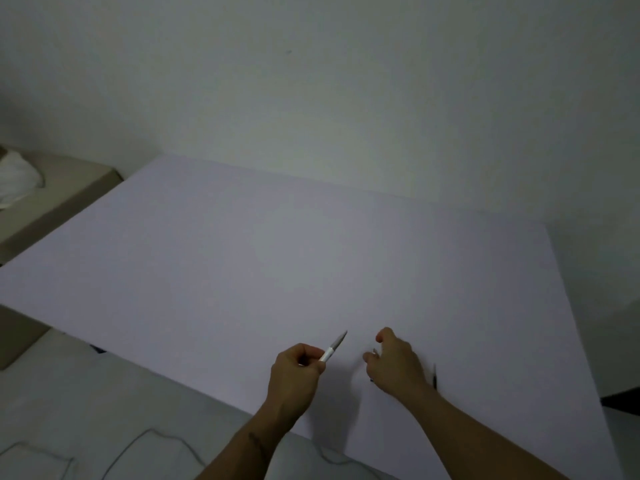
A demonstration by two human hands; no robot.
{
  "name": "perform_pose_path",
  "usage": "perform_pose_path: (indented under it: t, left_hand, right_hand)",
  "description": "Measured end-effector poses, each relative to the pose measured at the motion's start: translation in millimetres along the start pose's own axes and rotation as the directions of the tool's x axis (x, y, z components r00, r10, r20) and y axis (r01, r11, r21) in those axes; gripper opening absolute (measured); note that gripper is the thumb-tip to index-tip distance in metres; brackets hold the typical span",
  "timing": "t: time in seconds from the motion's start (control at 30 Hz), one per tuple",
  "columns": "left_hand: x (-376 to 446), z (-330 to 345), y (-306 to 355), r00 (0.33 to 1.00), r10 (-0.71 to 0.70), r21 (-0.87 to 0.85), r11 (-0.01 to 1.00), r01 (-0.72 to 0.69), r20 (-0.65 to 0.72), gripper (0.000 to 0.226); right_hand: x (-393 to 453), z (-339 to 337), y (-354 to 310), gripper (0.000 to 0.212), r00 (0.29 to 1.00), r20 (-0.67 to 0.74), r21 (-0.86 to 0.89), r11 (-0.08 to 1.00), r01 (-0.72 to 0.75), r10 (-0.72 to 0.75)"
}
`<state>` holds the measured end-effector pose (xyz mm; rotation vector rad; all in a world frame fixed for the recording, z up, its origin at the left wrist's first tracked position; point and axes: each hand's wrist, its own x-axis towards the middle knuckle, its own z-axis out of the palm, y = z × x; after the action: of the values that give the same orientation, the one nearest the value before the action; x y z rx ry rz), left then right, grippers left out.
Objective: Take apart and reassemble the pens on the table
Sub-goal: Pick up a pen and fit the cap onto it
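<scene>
My left hand (298, 370) is closed around a white pen (334, 348) whose grey tip sticks out up and to the right, held above the white table (311, 254). My right hand (394, 362) hovers just right of that tip, fingers curled and a little apart over the surface; whether something small sits between its fingertips is unclear. A small dark piece (371, 380) peeks out under this hand. A thin dark pen part (434, 375) lies on the table right of my right wrist.
The table's near edge runs diagonally below my wrists, with a pale surface and thin cables (149, 441) beneath. A beige ledge with white cloth (17, 178) stands at the far left. A plain wall rises behind the table.
</scene>
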<state>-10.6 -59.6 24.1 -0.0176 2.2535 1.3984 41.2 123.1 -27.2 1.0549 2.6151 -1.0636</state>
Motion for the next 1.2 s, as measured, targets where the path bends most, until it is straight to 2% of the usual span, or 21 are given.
perform_pose_path:
  t: [0.07, 0.2, 0.33, 0.4, 0.47, 0.57, 0.63, 0.7, 0.8, 1.13, 1.2]
  left_hand:
    - [0, -3, -2, 1.000, -0.002, 0.013, 1.000, 0.002, 0.007, 0.013]
    - [2, -8, -5, 1.000, -0.010, 0.039, 0.999, 0.009, 0.026, 0.012]
    - [6, -14, -5, 0.999, -0.008, 0.038, 0.999, 0.006, 0.043, 0.013]
    - [9, -18, -5, 0.998, 0.004, 0.034, 0.999, -0.006, 0.060, 0.013]
    - [13, -21, -4, 0.997, 0.015, 0.028, 0.999, -0.017, 0.077, 0.013]
    - [20, -24, -2, 0.994, 0.025, 0.020, 0.999, -0.027, 0.104, 0.014]
    - [24, -26, -1, 0.992, 0.030, 0.016, 0.999, -0.033, 0.124, 0.015]
    - [27, -27, 1, 0.990, 0.036, 0.011, 0.999, -0.037, 0.138, 0.017]
    - [31, -27, 3, 0.986, 0.047, 0.009, 0.999, -0.050, 0.157, 0.018]
    - [36, -33, 10, 0.981, 0.068, -0.016, 0.998, -0.066, 0.182, 0.016]
    - [36, -33, 10, 0.980, 0.067, -0.015, 0.998, -0.065, 0.188, 0.015]
  right_hand:
    - [0, 6, 0, 0.039, 1.000, 0.002, -0.060, 0.998, 0.006, -0.006]
    - [-4, 16, 6, 0.024, 0.999, 0.011, -0.146, 0.989, 0.037, -0.035]
    - [-3, 17, 8, 0.020, 0.999, -0.012, -0.148, 0.989, 0.030, -0.032]
    - [-2, 15, 2, 0.017, 0.999, -0.048, -0.009, 1.000, -0.020, 0.019]
    - [-1, 10, -11, 0.016, 0.993, -0.069, 0.249, 0.965, -0.077, 0.097]
    - [-2, -3, -38, 0.018, 0.982, -0.038, 0.604, 0.787, -0.124, 0.184]
    - [-2, -12, -55, 0.016, 0.983, -0.053, 0.743, 0.665, -0.080, 0.178]
    - [-3, -20, -68, 0.013, 0.983, -0.088, 0.804, 0.595, -0.026, 0.161]
    - [-5, -25, -78, 0.011, 0.977, -0.135, 0.817, 0.576, 0.016, 0.165]
    - [-3, -22, -80, 0.010, 0.966, -0.086, 0.877, 0.479, -0.042, 0.243]
    - [-3, -21, -81, 0.009, 0.972, -0.072, 0.869, 0.492, -0.049, 0.225]
